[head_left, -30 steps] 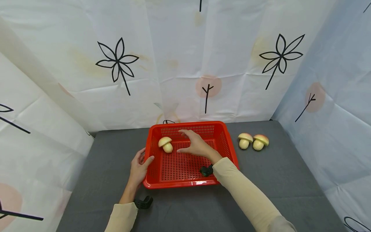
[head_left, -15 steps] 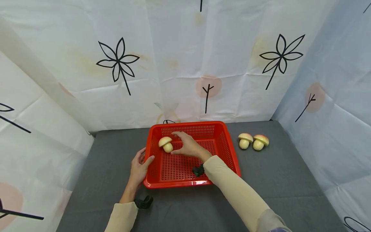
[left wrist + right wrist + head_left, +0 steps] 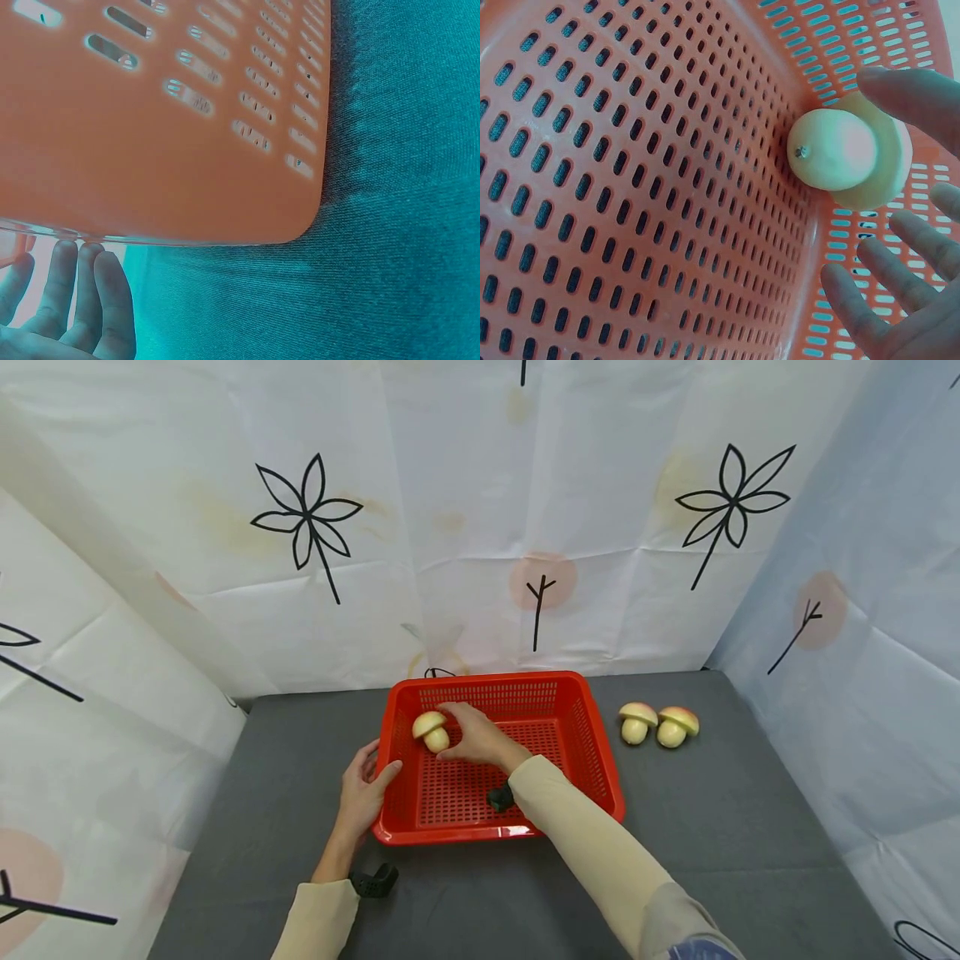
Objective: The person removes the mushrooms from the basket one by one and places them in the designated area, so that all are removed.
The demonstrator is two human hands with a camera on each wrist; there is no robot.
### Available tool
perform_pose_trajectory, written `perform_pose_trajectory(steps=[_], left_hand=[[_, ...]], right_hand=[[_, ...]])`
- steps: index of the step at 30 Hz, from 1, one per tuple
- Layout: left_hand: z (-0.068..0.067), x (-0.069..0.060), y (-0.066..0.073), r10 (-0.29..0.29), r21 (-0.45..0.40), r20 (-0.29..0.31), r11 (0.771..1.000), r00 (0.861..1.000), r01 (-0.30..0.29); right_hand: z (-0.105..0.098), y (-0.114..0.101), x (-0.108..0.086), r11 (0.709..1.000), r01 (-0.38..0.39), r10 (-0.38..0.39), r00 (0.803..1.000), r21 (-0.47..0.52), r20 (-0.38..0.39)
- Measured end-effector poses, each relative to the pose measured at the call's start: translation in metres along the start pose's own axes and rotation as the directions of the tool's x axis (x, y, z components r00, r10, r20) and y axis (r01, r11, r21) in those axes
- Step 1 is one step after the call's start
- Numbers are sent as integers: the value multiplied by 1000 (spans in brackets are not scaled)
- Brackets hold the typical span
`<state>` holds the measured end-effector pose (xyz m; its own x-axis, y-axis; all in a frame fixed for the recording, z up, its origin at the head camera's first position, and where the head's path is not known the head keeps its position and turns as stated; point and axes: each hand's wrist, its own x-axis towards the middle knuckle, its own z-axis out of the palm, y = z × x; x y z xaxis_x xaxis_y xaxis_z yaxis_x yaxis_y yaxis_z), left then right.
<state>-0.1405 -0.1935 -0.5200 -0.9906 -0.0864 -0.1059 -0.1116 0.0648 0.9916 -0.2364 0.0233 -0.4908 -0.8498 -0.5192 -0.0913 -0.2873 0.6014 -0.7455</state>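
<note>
A red perforated basket [image 3: 480, 837] stands on the grey table, with a toy mushroom [image 3: 430, 725] lying in its left part. My left hand [image 3: 360, 795] grips the basket's left rim, thumb over the edge and fingers outside; the left wrist view has its fingertips at the rim [image 3: 225, 244]. Inside the basket, my right hand [image 3: 480, 739] reaches around the mushroom's right side with thumb and fingers spread. In the right wrist view the mushroom [image 3: 836, 150] sits between the thumb and fingers of the right hand [image 3: 915, 300], and no firm grip shows.
Two more toy mushrooms [image 3: 637, 723] [image 3: 677, 727] lie side by side on the grey table [image 3: 720, 810], right of the basket. A white patterned cloth [image 3: 465, 527] hangs behind and at both sides. Dark straps are on both wrists.
My right hand has moved left inside the basket, up to the mushroom, and its thumb and fingers stay apart. The left hand keeps its place on the rim.
</note>
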Motion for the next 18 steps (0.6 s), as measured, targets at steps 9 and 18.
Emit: perform_pose_trajectory(steps=[9, 18], left_hand=[[0, 0, 1, 1, 9, -7, 1000, 1000, -1], [0, 0, 0, 2, 5, -7, 1000, 1000, -2]], right_hand=[[6, -8, 8, 1000, -12, 13, 999, -26, 37], [10, -15, 12, 995, 26, -22, 999, -94, 48]])
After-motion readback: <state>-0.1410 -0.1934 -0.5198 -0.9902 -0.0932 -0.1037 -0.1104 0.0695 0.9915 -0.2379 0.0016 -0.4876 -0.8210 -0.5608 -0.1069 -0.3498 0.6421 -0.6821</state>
